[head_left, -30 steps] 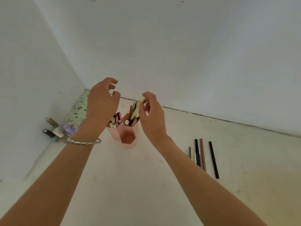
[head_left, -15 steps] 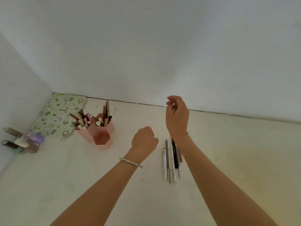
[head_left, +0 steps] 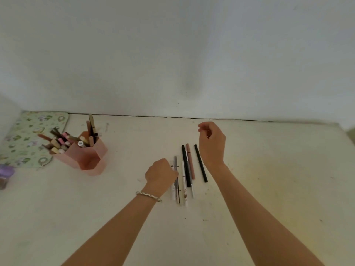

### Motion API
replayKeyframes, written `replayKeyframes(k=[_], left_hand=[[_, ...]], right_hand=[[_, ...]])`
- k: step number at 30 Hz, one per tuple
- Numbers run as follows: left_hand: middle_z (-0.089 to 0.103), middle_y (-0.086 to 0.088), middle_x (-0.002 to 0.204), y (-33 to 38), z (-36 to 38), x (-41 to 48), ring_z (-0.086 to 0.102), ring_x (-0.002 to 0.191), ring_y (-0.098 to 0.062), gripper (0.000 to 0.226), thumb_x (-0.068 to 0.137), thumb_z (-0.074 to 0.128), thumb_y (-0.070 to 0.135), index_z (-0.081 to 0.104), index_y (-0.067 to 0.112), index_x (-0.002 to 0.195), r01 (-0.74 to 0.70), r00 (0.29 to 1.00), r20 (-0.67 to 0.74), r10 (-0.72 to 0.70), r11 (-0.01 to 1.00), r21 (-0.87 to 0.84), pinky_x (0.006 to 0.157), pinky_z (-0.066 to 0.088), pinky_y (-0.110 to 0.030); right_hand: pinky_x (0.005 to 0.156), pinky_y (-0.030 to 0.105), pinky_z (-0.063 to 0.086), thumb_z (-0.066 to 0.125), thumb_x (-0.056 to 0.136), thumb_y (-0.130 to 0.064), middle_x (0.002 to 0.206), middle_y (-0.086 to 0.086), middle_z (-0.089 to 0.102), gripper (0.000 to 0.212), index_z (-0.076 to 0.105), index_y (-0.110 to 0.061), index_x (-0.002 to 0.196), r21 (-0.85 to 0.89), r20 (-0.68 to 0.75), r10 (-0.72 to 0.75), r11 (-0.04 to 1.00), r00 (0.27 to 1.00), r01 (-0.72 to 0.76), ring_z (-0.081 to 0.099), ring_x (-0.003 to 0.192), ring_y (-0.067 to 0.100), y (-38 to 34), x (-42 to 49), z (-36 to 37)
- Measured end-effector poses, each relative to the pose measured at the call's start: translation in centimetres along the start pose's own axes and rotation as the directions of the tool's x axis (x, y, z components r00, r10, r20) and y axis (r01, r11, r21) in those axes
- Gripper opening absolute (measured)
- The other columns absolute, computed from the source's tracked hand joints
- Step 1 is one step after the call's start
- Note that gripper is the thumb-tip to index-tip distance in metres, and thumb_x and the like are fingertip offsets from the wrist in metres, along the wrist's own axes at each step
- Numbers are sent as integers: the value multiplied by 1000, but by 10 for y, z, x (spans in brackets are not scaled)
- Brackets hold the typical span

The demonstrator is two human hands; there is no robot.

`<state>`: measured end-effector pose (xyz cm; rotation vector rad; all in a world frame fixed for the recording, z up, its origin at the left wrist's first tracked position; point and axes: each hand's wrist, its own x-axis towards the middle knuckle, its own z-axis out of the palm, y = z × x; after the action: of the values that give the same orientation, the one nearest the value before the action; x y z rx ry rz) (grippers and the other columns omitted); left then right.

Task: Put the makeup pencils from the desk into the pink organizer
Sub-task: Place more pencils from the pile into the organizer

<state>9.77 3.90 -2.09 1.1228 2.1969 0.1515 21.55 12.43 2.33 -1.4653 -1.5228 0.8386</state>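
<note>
The pink organizer point(head_left: 90, 160), a hexagonal holder full of makeup pencils, stands at the left of the desk. A row of several makeup pencils point(head_left: 186, 166) lies mid-desk, with one black pencil point(head_left: 200, 164) slightly apart on the right. My left hand point(head_left: 160, 174), with a bracelet at the wrist, is curled with its fingertips down on the grey pencil point(head_left: 176, 184) and the white pencil point(head_left: 173, 191) at the row's left edge; the fingertips are hidden. My right hand point(head_left: 212, 145) hovers loosely curled above the far end of the lone black pencil, holding nothing.
A floral green mat point(head_left: 28, 139) lies in the back left corner behind the organizer. A purple-capped bottle point(head_left: 5, 173) sits at the left edge. A white wall closes the far side of the cream desk point(head_left: 269, 179).
Both hands left the organizer and came right to the pencil row. My right hand released the pencil it held over the organizer. My left hand has since settled onto the row's left edge.
</note>
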Motion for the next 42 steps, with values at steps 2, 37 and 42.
replayKeyframes(k=[2,37,42], left_hand=[[54,0,69,-1,5,0,56,65,-20,26,83,60,26,44,17,65,-16,1000,-16,16,1000,1,49,33,-21],[64,-2,99,-122,-205,9,65,67,-17,25,96,51,12,45,22,118,-245,698,-715,35,950,-193,58,55,-35],[65,-9,114,-127,-209,11,56,107,-28,26,97,52,27,58,15,120,-171,696,-710,109,985,-16,83,44,-37]], right_hand=[[62,11,43,44,92,2,87,-6,66,28,66,-17,93,-2,-3,13,1000,1000,-13,53,65,3,4,0,-5],[63,12,50,58,84,2,98,3,59,59,40,-28,132,268,195,-87,963,977,32,59,72,12,-102,-15,84],[70,13,50,59,86,2,89,4,65,54,37,-19,131,342,206,-206,931,957,127,61,75,7,-121,-36,120]])
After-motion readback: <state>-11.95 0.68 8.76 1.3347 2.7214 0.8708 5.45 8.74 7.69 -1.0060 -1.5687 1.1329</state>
